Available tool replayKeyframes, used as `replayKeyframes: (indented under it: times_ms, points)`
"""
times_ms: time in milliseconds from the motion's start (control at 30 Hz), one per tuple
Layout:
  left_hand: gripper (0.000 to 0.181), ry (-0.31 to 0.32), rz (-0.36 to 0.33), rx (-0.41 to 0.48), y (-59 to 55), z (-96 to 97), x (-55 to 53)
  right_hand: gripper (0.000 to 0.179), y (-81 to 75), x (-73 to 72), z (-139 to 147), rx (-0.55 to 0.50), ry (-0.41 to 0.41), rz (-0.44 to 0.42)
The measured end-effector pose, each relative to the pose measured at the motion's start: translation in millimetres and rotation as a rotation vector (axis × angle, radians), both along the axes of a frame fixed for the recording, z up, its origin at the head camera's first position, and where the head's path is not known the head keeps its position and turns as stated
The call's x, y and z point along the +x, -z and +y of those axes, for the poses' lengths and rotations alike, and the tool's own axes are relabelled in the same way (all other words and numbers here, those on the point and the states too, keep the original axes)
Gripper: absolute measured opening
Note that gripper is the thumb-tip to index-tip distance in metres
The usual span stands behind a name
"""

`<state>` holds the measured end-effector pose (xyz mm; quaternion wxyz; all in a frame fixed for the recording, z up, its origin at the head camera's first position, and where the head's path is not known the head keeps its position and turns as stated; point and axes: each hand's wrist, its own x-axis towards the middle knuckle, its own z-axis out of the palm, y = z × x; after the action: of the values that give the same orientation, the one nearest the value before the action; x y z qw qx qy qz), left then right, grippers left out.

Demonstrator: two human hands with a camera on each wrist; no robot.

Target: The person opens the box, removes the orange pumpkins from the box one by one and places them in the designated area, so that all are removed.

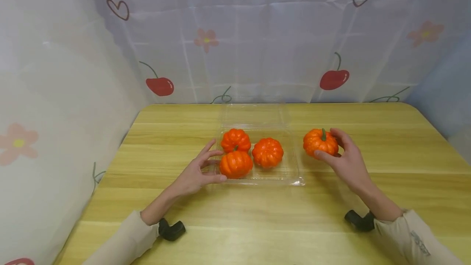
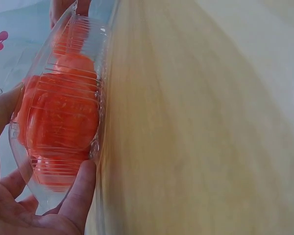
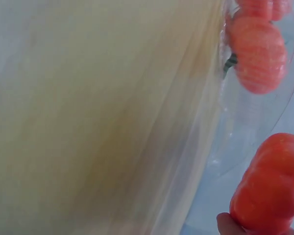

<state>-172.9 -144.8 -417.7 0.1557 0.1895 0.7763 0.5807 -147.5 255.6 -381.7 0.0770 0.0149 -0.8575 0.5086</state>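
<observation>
And there's your right hand (image 1: 350,162) gripping one pumpkin (image 1: 315,143), right of the clear container (image 1: 274,182), stem pointing up, longer axis side-to-side; your left hand (image 1: 196,174), fingers spread wide, touches the container's left side.

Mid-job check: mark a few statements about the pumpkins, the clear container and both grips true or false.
1. The right-hand grip holds a pumpkin. True.
2. The clear container has its lid open. True.
3. Four pumpkins lie in the clear container. False: three pumpkins do.
4. The left-hand grip is right of the clear container. False: the left-hand grip is at its left side.
5. The held pumpkin's stem is green. True.
</observation>
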Motion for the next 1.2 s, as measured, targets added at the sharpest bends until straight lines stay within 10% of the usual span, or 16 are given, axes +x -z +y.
replayKeyframes:
  times_ms: [667,1200]
  points:
    - [0.104,0.003,-0.019,0.027,-0.3,0.9,3.2,0.078,15.9,-17.2,15.7,0.147,-0.075,-0.147]
    - [0.103,-0.008,-0.011,0.014,-0.4,0.1,2.2,0.075,21.9,-19.0,21.5,0.303,-0.146,-0.081]
